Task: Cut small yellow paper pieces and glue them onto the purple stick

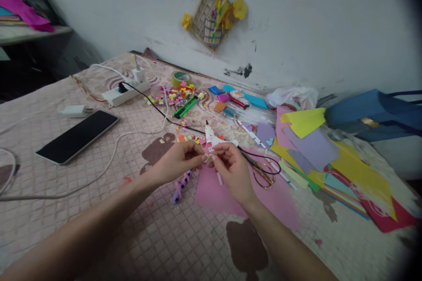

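My left hand (184, 159) and my right hand (231, 166) meet above the pink paper sheet (214, 197), fingertips pinched together. Between them is a small pale yellow piece (208, 157), perhaps paper; its exact shape is too small to make out. Just behind the fingers lies a white glue gun (211, 135) with a black nozzle, partly covered by my hands. A purple stick wrapped with strips (180, 189) rests below my left hand. To the right of my right hand lie gold-handled scissors (264, 177).
A phone (79, 136) and a white power strip (123, 93) with trailing cables occupy the left. Small paper flowers (180, 93), a green cutter (186, 107) and a tape roll (180, 78) lie behind. Coloured paper sheets (313, 149) and a blue bag (372, 114) are at right.
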`<state>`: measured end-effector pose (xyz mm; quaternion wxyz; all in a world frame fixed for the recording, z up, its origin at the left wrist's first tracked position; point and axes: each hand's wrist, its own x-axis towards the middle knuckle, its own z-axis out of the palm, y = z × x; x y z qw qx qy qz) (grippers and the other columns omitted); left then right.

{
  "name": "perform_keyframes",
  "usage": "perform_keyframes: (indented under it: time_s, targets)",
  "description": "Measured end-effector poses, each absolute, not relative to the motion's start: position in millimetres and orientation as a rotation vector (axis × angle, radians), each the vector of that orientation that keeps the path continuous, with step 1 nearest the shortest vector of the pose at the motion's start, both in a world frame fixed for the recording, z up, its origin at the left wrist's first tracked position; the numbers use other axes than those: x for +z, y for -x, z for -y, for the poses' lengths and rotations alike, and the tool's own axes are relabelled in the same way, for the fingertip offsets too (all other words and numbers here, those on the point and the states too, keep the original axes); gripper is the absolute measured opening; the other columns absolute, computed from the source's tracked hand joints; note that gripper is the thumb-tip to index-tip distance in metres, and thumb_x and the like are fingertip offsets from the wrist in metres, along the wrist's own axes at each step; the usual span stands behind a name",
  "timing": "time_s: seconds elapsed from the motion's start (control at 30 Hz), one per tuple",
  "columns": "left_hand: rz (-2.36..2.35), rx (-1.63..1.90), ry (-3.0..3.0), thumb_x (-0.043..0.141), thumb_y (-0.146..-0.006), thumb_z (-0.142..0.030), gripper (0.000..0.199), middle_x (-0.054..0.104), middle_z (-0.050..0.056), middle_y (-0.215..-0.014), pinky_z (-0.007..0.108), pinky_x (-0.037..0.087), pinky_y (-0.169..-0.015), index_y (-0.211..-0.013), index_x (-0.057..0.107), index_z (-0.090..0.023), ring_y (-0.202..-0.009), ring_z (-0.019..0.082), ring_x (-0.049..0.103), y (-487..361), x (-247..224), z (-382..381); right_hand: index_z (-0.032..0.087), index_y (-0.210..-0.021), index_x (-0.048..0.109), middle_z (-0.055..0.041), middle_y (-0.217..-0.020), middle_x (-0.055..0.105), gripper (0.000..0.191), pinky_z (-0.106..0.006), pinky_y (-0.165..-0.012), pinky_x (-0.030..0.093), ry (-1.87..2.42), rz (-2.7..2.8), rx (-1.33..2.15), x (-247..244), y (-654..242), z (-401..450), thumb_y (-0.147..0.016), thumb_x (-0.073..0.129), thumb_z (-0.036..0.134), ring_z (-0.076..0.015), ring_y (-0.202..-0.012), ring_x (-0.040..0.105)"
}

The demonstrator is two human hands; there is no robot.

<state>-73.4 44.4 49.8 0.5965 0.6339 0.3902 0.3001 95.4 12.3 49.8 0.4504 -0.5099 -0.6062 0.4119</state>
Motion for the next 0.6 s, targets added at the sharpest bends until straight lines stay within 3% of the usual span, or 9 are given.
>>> perform_keyframes:
  time_s: [0.13, 0.3, 0.4, 0.5, 0.6]
  targets:
    - [-0.922, 0.742, -1.441, 0.057, -0.079, -0.032, 0.021, 0.056, 0.0, -0.063, 0.022, 0.044, -0.056, -0.076, 0.054, -0.012, -0.058, 0.009, 0.055, 76.3, 46.8, -48.0, 0.02, -0.101, 0.05, -0.0038, -0.086, 0.059, 0.017, -0.027, -0.064, 0.046, 1.259, 1.659, 0.899, 47.5, -110.4, -30.0, -0.086, 0.047, 0.027, -0.0143, -0.073, 0.058]
    - [-0.942, 0.793, -1.436, 0.058, -0.078, -0.032, 0.02, 0.059, 0.0, -0.065, 0.02, 0.043, -0.053, -0.076, 0.054, -0.013, -0.057, 0.008, 0.055, 82.8, 44.0, -55.4, 0.02, -0.1, 0.056, -0.0087, -0.1, 0.057, 0.023, -0.04, -0.085, 0.039, 1.48, 2.241, 0.272, 39.6, -143.8, -69.5, -0.078, 0.053, 0.016, -0.0251, -0.1, 0.049]
    - [-0.992, 0.805, -1.425, 0.059, -0.078, -0.031, 0.019, 0.059, 0.0, -0.064, 0.019, 0.041, -0.05, -0.075, 0.054, -0.013, -0.055, 0.008, 0.054, 86.0, 45.5, -57.9, 0.02, -0.103, 0.057, -0.0095, -0.103, 0.056, 0.029, -0.041, -0.085, 0.038, 1.537, 2.47, 0.098, 36.6, -152.2, -82.6, -0.075, 0.055, 0.014, -0.0271, -0.102, 0.046]
    - [-1.064, 0.842, -1.38, 0.059, -0.077, -0.028, 0.016, 0.056, -0.002, -0.058, 0.017, 0.037, -0.046, -0.073, 0.053, -0.014, -0.051, 0.007, 0.05, 87.5, 48.4, -59.4, 0.02, -0.1, 0.058, -0.0092, -0.101, 0.056, 0.023, -0.04, -0.085, 0.037, 1.519, 2.426, 0.072, 39.3, -149.1, -84.3, -0.078, 0.056, 0.019, -0.0269, -0.101, 0.046]
    - [-1.084, 0.89, -1.319, 0.058, -0.079, -0.028, 0.016, 0.052, -0.003, -0.056, 0.017, 0.035, -0.044, -0.071, 0.052, -0.015, -0.048, 0.005, 0.046, 86.3, 49.3, -60.0, 0.02, -0.093, 0.058, -0.0063, -0.091, 0.059, 0.014, -0.035, -0.08, 0.04, 1.41, 2.195, 0.352, 44.6, -134.7, -74.6, -0.083, 0.052, 0.027, -0.0213, -0.089, 0.052]
